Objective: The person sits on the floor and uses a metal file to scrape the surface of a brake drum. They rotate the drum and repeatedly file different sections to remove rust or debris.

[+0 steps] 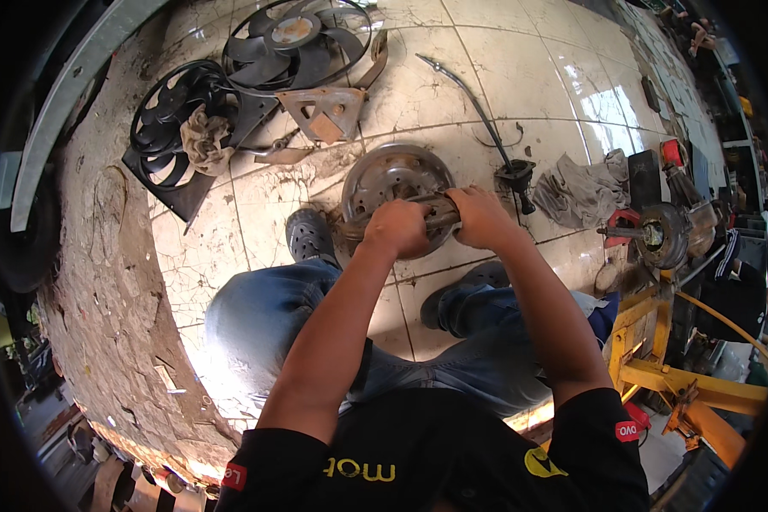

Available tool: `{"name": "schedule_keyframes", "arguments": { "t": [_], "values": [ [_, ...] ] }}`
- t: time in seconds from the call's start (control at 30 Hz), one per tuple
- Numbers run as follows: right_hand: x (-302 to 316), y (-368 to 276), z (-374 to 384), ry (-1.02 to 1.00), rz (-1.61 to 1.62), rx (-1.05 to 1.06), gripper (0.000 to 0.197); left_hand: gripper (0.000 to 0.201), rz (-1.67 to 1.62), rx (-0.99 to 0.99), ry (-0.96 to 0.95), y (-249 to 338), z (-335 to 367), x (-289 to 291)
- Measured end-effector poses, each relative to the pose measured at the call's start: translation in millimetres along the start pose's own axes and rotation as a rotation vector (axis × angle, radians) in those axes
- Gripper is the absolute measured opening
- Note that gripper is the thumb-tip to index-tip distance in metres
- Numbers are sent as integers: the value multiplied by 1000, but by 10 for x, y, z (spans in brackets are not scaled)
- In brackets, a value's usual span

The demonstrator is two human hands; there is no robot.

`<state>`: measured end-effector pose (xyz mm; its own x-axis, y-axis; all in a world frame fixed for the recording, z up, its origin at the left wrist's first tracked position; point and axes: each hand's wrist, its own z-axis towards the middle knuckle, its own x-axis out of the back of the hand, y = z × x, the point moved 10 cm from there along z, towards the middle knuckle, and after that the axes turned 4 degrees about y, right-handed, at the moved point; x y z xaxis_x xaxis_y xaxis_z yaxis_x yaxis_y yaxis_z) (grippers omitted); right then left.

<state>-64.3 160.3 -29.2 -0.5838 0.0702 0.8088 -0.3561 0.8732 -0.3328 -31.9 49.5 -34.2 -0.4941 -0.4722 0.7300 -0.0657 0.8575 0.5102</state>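
A round, rusty metal brake plate (369,177) lies on the tiled floor between my feet, with holes and a raised centre. Over its near side I hold a dark, curved metal piece that looks like a brake shoe (439,207). My left hand (398,229) is closed on its left part, fingers curled over. At the other end, my right hand (484,219) grips it with the thumb on top. The hands hide much of the piece and the plate's near edge. Whether the piece touches the plate, I cannot tell.
Black radiator fans (299,34), a crumpled cloth (205,141) and a rusty bracket (326,111) lie at the far left. Toward the right are a long lever with a dark base (514,175), a grey rag (584,189), an axle hub (661,235) and a yellow stand (695,384).
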Motion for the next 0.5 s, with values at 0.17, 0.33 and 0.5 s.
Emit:
{"name": "schedule_keyframes", "arguments": {
  "t": [0.17, 0.33, 0.5],
  "values": [
    [188, -356, -436, 265, -22, 168, 87, 34, -2, 16, -8, -46, 73, 41],
    [126, 11, 19, 203, 20, 59, 90, 45, -10, -12, 65, -32, 144, 23],
    [231, -247, -259, 315, -8, 148, 81, 44, -22, 22, 53, -109, 121, -15]
  ]
}}
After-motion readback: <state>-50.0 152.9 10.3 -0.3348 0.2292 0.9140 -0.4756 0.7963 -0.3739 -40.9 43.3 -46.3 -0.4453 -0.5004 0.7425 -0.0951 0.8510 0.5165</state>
